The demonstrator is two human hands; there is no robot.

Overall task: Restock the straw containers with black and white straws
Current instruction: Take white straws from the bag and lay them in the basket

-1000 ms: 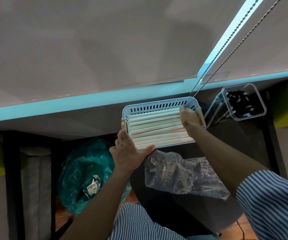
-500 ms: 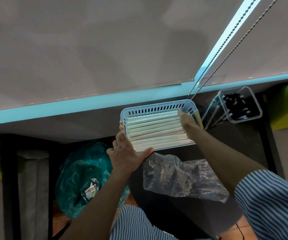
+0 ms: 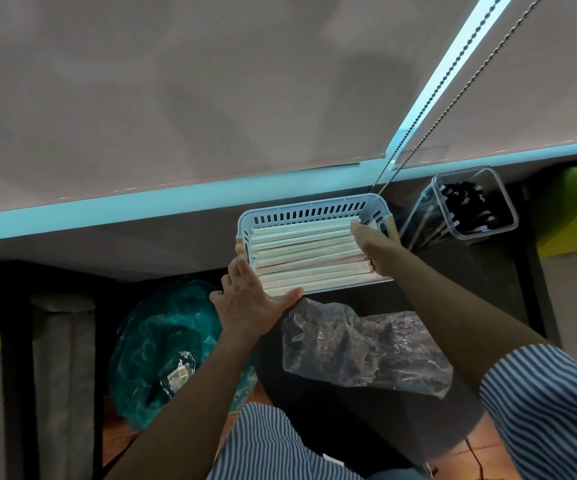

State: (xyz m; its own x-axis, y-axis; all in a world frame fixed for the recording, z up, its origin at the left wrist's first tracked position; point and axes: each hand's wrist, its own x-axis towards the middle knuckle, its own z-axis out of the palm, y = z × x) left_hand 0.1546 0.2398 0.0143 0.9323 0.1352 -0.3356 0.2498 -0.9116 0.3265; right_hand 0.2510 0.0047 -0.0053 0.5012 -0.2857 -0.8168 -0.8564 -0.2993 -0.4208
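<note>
A light blue slotted basket lies on the dark table, filled with a flat layer of white paper-wrapped straws. My left hand rests against the basket's near left corner, fingers straight along the left wall and thumb spread along the front edge. My right hand reaches into the right end, with its fingers lying on the straw ends. To the right stands a clear plastic container with black straws in it.
A crumpled clear plastic bag lies on the table just in front of the basket. A teal bag sits on the floor below at the left. A bead chain hangs from the roller blind down to the basket's far right corner.
Both hands stay at the basket's two ends with hardly any movement. The view has drifted a little.
</note>
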